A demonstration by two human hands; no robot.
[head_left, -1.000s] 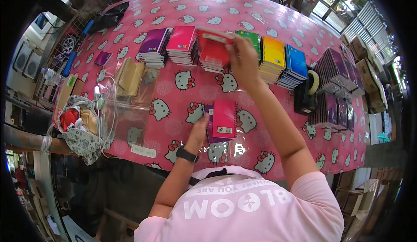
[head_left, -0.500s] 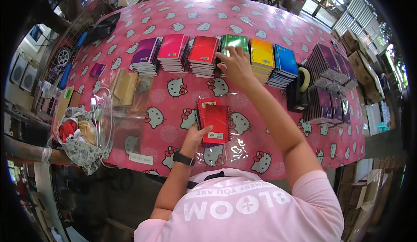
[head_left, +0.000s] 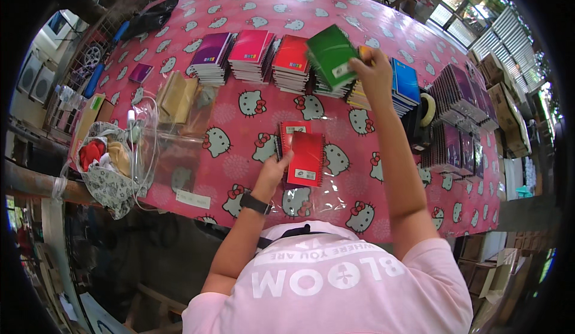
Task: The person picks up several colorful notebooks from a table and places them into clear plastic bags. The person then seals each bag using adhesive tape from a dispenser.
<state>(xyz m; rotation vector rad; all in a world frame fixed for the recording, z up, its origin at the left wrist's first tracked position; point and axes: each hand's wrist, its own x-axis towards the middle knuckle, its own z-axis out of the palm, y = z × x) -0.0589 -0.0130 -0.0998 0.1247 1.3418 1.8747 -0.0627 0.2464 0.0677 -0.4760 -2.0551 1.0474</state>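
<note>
My right hand (head_left: 374,75) pinches a green notebook (head_left: 330,53) by its corner, holding it tilted with the label side up above the row of stacks. Near the table's front, my left hand (head_left: 275,171) grips a few overlapping spiral notebooks, with a red notebook (head_left: 306,157) on top. The row holds stacks of purple (head_left: 209,49), pink (head_left: 251,47), red (head_left: 292,53), yellow (head_left: 357,97) and blue notebooks (head_left: 405,82). Green notebooks (head_left: 333,88) lie mostly hidden under the lifted one. Clear plastic (head_left: 333,201) lies beside the left hand's notebooks.
Right of the row are a black tape dispenser (head_left: 414,124) and plastic-wrapped purple notebook piles (head_left: 449,91). Brown card pieces (head_left: 175,99), a white cable (head_left: 157,154), a cloth-lined basket (head_left: 114,184) and a small purple notebook (head_left: 141,73) are at left. Cardboard boxes (head_left: 509,115) stand beyond the table's right edge.
My right hand has lifted a green notebook off its stack and moved right, turning it label side up. My left hand keeps its hold on the red notebooks.
</note>
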